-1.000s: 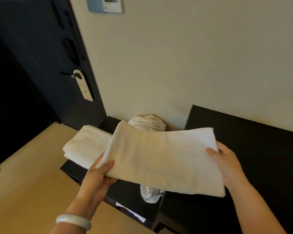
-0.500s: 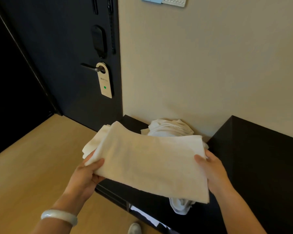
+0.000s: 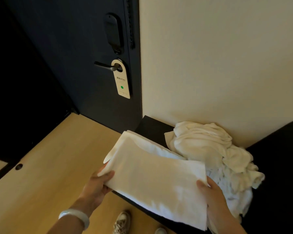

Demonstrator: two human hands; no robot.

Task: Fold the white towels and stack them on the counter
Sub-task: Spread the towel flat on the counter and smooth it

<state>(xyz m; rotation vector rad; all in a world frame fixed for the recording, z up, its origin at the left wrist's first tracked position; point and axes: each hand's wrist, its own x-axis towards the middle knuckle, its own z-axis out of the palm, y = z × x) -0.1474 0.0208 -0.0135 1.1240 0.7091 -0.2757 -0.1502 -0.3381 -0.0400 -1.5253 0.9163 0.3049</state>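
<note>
I hold a folded white towel point(image 3: 156, 184) flat between both hands, over the low black counter point(image 3: 150, 127). My left hand point(image 3: 98, 184) pinches its left edge, thumb on top. My right hand point(image 3: 213, 198) grips its right edge, thumb on top as well. Under its far left corner shows another folded white towel point(image 3: 135, 137), lying on the counter. A crumpled heap of white towels point(image 3: 208, 149) sits against the wall to the right and hangs over the counter's front.
A dark door point(image 3: 85, 53) with a handle and a hanging tag point(image 3: 122, 81) stands at the left of the counter. A taller black cabinet point(image 3: 281, 157) rises at the right. Wooden floor point(image 3: 41, 183) and my shoes point(image 3: 122, 222) lie below.
The towel in my hands has moved left and down, over the folded towel on the counter. The view has turned left, so the door and the heap show more.
</note>
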